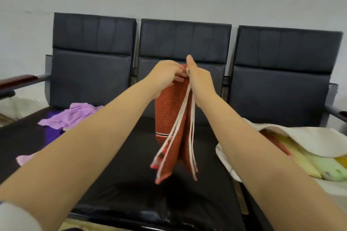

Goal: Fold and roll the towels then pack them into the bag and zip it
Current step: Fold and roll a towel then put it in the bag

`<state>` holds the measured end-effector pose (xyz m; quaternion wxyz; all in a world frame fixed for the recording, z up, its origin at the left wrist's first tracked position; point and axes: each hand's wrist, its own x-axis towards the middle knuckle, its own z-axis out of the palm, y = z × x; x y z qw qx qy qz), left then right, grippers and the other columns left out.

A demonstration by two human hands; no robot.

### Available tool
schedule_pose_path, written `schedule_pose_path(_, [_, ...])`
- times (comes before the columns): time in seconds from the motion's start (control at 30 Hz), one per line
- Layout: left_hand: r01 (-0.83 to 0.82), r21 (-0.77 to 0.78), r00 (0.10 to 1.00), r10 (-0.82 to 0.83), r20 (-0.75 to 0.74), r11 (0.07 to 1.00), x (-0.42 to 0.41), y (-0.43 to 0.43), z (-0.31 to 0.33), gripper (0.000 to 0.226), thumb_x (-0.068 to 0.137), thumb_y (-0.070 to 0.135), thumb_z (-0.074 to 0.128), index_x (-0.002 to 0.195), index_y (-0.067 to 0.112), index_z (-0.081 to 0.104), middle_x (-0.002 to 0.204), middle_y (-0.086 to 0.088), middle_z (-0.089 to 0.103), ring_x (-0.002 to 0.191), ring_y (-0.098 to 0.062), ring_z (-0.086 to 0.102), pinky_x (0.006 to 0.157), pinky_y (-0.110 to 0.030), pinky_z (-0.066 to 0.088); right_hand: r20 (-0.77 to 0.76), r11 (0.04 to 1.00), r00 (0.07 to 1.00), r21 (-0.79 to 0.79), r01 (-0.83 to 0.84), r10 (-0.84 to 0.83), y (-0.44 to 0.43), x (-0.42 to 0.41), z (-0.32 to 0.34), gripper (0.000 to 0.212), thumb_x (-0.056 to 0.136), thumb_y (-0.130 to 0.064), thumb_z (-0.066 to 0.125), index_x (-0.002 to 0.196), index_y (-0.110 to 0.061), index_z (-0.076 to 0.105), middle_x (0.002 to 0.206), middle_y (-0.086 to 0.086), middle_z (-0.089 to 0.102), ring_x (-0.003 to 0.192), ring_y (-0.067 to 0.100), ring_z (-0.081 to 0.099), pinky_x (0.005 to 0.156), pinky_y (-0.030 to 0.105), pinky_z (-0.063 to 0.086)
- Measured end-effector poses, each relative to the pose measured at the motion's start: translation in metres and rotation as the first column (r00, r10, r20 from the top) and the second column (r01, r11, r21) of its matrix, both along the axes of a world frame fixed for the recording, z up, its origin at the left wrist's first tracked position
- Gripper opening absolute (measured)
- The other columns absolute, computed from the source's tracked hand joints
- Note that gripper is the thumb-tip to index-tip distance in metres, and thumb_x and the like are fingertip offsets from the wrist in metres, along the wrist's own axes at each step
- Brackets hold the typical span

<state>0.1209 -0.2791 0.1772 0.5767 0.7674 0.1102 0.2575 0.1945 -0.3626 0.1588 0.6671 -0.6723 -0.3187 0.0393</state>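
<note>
Near edge: both forearms are reaching out over the black seat point(135, 184).

Mid: the red towel point(169, 118) is hanging in the air above that seat, folded into several layers, long axis vertical, white-edged free ends pointing down. It lies straight below the fingers.

At its top edge: the left hand point(165, 77) is pinching one side and the right hand point(200, 80) is pinching the other, the two touching or nearly so; which layers each is holding is probably mixed, but blur hides it.

To the right: the bag point(309, 137) is lying open, nearer the right arm. To the left: purple towels point(75, 114) are lying unfolded.
</note>
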Motion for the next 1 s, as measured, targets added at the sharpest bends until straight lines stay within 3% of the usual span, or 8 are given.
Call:
schedule_pose_path(0.17, [0.025, 0.062, 0.983, -0.036, 0.177, 0.998, -0.017, 0.018, -0.010, 0.033, 0.081, -0.014, 0.043, 0.088, 0.012, 0.063, 0.091, -0.006, 0.069, 0.086, -0.015, 0.069, 0.079, -0.026, 0.054, 0.146, 0.954, 0.943, -0.026, -0.300, 0.300, -0.022, 0.019, -0.008, 0.018, 0.086, -0.009, 0.068, 0.100, -0.019, 0.074, 0.101, 0.007, 0.074, 0.098, 0.023, 0.070, 0.094, 0.042, 0.054])
schedule_pose_path(0.27, [-0.229, 0.339, 0.942, 0.120, 0.314, 0.913, -0.023, 0.040, -0.025, 0.021, 0.079, 0.012, 0.062, 0.094, 0.025, 0.055, 0.097, 0.005, 0.061, 0.090, -0.010, 0.058, 0.080, -0.025, 0.045, 0.127, 0.964, 0.959, 0.044, -0.261, 0.254, -0.028, 0.027, -0.006, 0.024, 0.090, -0.001, 0.060, 0.099, -0.018, 0.073, 0.102, 0.008, 0.074, 0.099, 0.023, 0.069, 0.095, 0.043, 0.053])
schedule_pose_path(0.37, [-0.072, 0.592, 0.994, 0.008, 0.110, 0.803, -0.031, 0.063, -0.043, 0.035, 0.067, 0.044, 0.071, 0.093, 0.026, 0.056, 0.105, -0.003, 0.064, 0.097, -0.019, 0.060, 0.089, -0.031, 0.046, 0.145, 0.970, 0.962, 0.036, -0.240, 0.233, -0.035, 0.032, -0.003, 0.021, 0.089, 0.001, 0.061, 0.100, -0.013, 0.073, 0.102, 0.009, 0.073, 0.098, 0.022, 0.069, 0.093, 0.039, 0.054])
schedule_pose_path(0.53, [0.148, 0.491, 0.988, -0.108, -0.108, 0.859, -0.038, 0.071, -0.059, 0.036, 0.074, 0.016, 0.081, 0.096, 0.020, 0.052, 0.088, -0.001, 0.068, 0.078, -0.007, 0.061, 0.077, -0.024, 0.044, 0.175, 0.984, 0.969, 0.003, -0.178, 0.175, -0.038, 0.031, -0.003, 0.022, 0.085, 0.000, 0.068, 0.099, -0.016, 0.074, 0.097, 0.001, 0.073, 0.096, 0.015, 0.069, 0.091, 0.030, 0.054])
schedule_pose_path(0.77, [0.202, 0.438, 0.971, -0.122, -0.203, 0.876, -0.046, 0.070, -0.038, 0.023, 0.084, 0.026, 0.069, 0.083, 0.003, 0.067, 0.084, -0.004, 0.060, 0.082, -0.014, 0.057, 0.083, -0.025, 0.046, 0.271, 0.999, 0.962, -0.002, -0.037, 0.037, -0.048, 0.041, 0.003, 0.016, 0.082, -0.001, 0.071, 0.095, -0.011, 0.071, 0.090, 0.003, 0.072, 0.085, 0.012, 0.069, 0.079, 0.024, 0.056])
schedule_pose_path(0.87, [0.109, 0.846, 0.938, 0.228, -0.262, 0.522, -0.039, 0.073, -0.026, 0.054, 0.085, 0.058, 0.052, 0.079, 0.006, 0.062, 0.088, 0.000, 0.055, 0.088, -0.019, 0.056, 0.086, -0.030, 0.040, 0.527, 0.966, 0.848, -0.243, 0.085, 0.057, -0.054, 0.047, 0.005, 0.013, 0.086, -0.007, 0.068, 0.097, -0.013, 0.074, 0.090, -0.001, 0.072, 0.087, 0.013, 0.067, 0.086, 0.028, 0.052])
schedule_pose_path(0.93, [-0.139, 0.946, 0.929, 0.368, 0.022, 0.293, -0.038, 0.071, -0.020, 0.041, 0.085, 0.054, 0.059, 0.068, 0.017, 0.053, 0.076, 0.003, 0.055, 0.081, -0.023, 0.059, 0.080, -0.033, 0.039, 0.604, 0.941, 0.796, -0.278, 0.192, 0.016, -0.056, 0.049, 0.004, 0.013, 0.088, -0.011, 0.066, 0.099, -0.013, 0.074, 0.091, -0.003, 0.070, 0.089, 0.011, 0.065, 0.087, 0.026, 0.048])
schedule_pose_path(1.0, [-0.311, 0.763, 0.941, 0.294, 0.166, 0.566, -0.038, 0.071, -0.013, 0.034, 0.079, 0.039, 0.074, 0.064, 0.016, 0.054, 0.066, 0.001, 0.055, 0.066, -0.017, 0.055, 0.066, -0.029, 0.038, 0.369, 0.980, 0.927, -0.201, 0.003, 0.073, -0.063, 0.049, 0.004, 0.012, 0.089, -0.006, 0.065, 0.097, -0.011, 0.071, 0.089, -0.001, 0.070, 0.086, 0.012, 0.065, 0.085, 0.027, 0.049])
